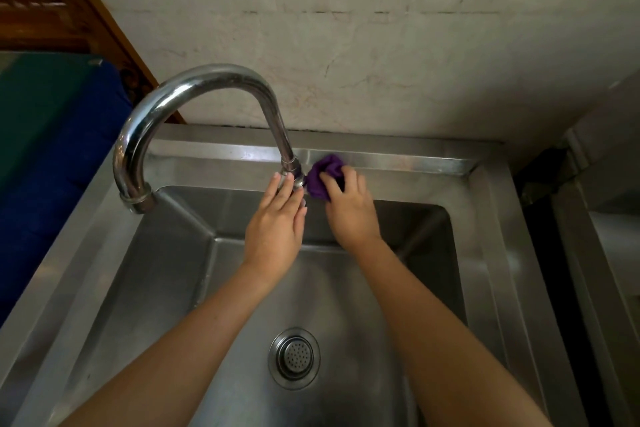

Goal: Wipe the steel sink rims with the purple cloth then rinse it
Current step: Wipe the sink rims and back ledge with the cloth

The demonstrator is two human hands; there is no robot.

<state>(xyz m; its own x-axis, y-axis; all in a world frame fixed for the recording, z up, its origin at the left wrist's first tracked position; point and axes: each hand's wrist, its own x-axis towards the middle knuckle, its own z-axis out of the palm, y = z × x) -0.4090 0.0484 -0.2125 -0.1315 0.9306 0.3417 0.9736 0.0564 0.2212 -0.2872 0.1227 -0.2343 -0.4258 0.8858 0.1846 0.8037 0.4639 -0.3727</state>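
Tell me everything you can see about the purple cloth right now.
The cloth is small, deep purple and soft-looking, bunched into a crumpled wad rather than spread flat. It sits on the back rim of the steel sink, just right of the faucet tip. The right hand presses on it with fingers curled over its near side, hiding part of it. Whether it is wet cannot be told.

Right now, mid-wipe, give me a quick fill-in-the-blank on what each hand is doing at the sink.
1. The right hand presses the ____ cloth onto the back rim of the steel sink.
2. The left hand touches the ____ end of the gooseneck faucet.
3. The round strainer drain sits in the ____ of the basin.
4. No ____ runs from the faucet.

Missing words: purple; spout; bottom; water
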